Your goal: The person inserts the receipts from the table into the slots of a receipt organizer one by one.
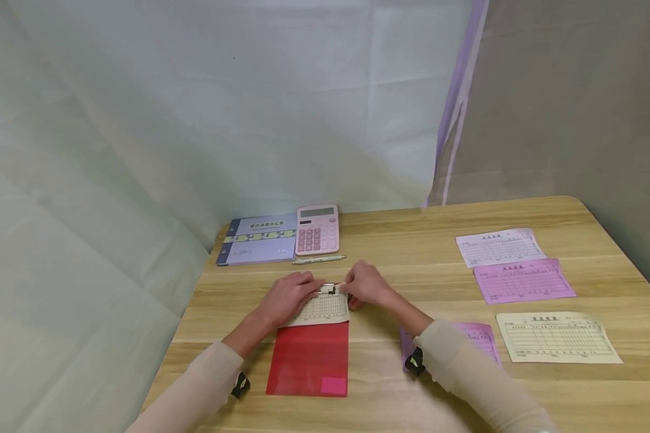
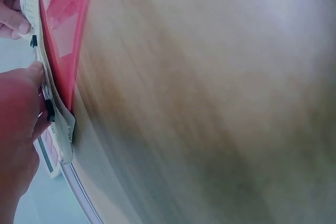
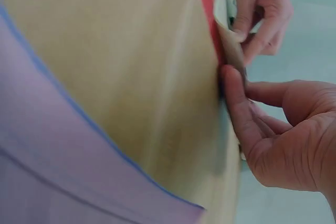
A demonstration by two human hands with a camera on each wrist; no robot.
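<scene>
Red folder [image 1: 309, 361] toward tabletop's [image 1: 411, 409] left edge, cream slips [image 1: 322, 308] over its far end. Your left hand's [image 1: 288, 299] fingers pinch the metal fastener [image 1: 328, 288]; right hand's [image 1: 367, 284], the slips' right edge. Best: edges flush, bar level.

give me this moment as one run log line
left hand: pinches metal clip | right hand: pinches cream slip | red folder: partly under cream slip | calculator, pen: beyond both hands
</scene>
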